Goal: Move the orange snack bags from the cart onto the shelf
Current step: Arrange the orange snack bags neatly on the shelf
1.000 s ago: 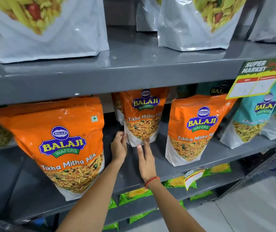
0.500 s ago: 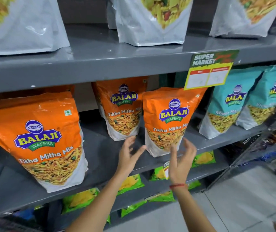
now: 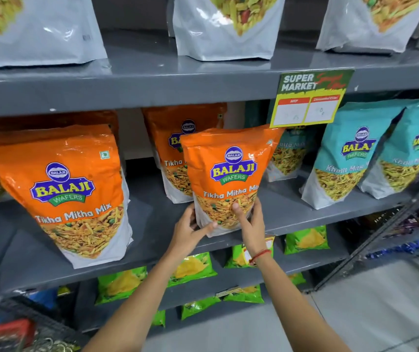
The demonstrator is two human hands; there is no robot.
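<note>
An orange Balaji snack bag (image 3: 228, 174) stands upright at the front of the grey middle shelf (image 3: 292, 214). My left hand (image 3: 190, 229) grips its lower left corner and my right hand (image 3: 250, 222) holds its lower right side, thumb pressed on the front. A second orange bag (image 3: 170, 153) stands right behind it, partly hidden. A larger-looking orange bag (image 3: 76, 189) leans at the left of the same shelf. The cart shows only as wire mesh (image 3: 12, 334) at the bottom left.
Teal snack bags (image 3: 348, 158) fill the shelf's right side. White bags (image 3: 226, 26) line the shelf above, green packets (image 3: 193, 270) the shelves below. A yellow price tag (image 3: 310, 100) hangs from the upper shelf edge, just above the held bag. Grey floor lies to the lower right.
Both hands left the rear orange bag, swung right, and closed on the lower part of the front orange bag. The view shifted right and closer.
</note>
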